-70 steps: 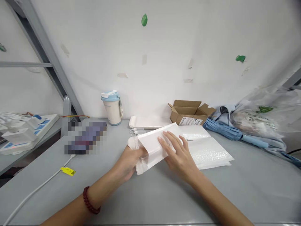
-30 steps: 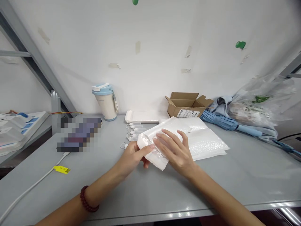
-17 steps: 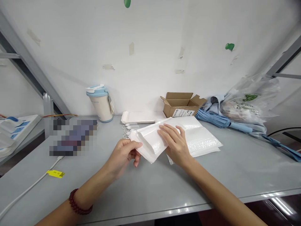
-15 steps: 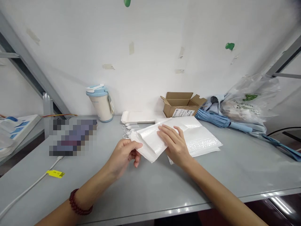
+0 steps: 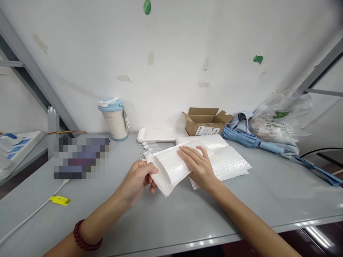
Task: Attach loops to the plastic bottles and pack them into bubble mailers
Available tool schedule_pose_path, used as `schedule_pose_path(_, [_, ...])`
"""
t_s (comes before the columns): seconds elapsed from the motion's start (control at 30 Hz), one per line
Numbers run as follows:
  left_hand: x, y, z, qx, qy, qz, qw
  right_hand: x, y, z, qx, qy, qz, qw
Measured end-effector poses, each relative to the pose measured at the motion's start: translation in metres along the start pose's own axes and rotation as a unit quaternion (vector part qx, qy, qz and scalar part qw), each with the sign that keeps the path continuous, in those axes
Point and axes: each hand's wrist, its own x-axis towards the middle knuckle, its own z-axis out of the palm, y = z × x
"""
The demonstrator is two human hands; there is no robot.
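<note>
A white bubble mailer (image 5: 174, 165) is held slightly tilted over the desk, its flap strip lying toward the left. My left hand (image 5: 140, 177) pinches the flap end between thumb and curled fingers. Across the mailer's right part lies my right hand (image 5: 198, 164), fingers on top and the thumb hidden, apparently underneath, gripping it. More white bubble mailers (image 5: 232, 160) lie flat on the desk behind and to the right of this hand. Just beyond the left hand are several small white items with wire loops (image 5: 147, 147), partly covered by the mailer.
Behind the hands, a stack of white mailers (image 5: 158, 135) lies by the wall, beside an open cardboard box (image 5: 206, 121). A cream tumbler (image 5: 115, 121) stands left. A blurred-out device (image 5: 83, 157) has a white cable (image 5: 34, 212). A blue umbrella (image 5: 246, 139) and plastic bag (image 5: 278, 117) lie right.
The mailer's flap end has come a little lower and toward me, and the flap is more open to view. Both hands keep their hold; the camera view has shifted slightly.
</note>
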Motion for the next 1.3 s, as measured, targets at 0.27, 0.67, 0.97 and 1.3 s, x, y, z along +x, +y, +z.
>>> schedule_pose_path(0.27, [0.003,0.002,0.001,0.000,-0.037,0.054,0.998,0.005,-0.005,-0.007,-0.029,0.027,-0.018,0.999])
schedule_pose_path(0.67, [-0.001,-0.009,0.000,0.303,0.027,0.318,0.898,0.008,-0.006,-0.012,-0.076,0.014,-0.006,0.997])
schedule_pose_path(0.97, [0.008,-0.020,-0.002,0.481,0.063,0.500,0.717,0.006,-0.005,-0.014,-0.082,0.002,0.003,0.997])
schedule_pose_path(1.3, [0.014,-0.019,-0.009,0.488,0.101,0.459,0.736,0.005,-0.012,-0.015,-0.096,0.023,-0.016,0.995])
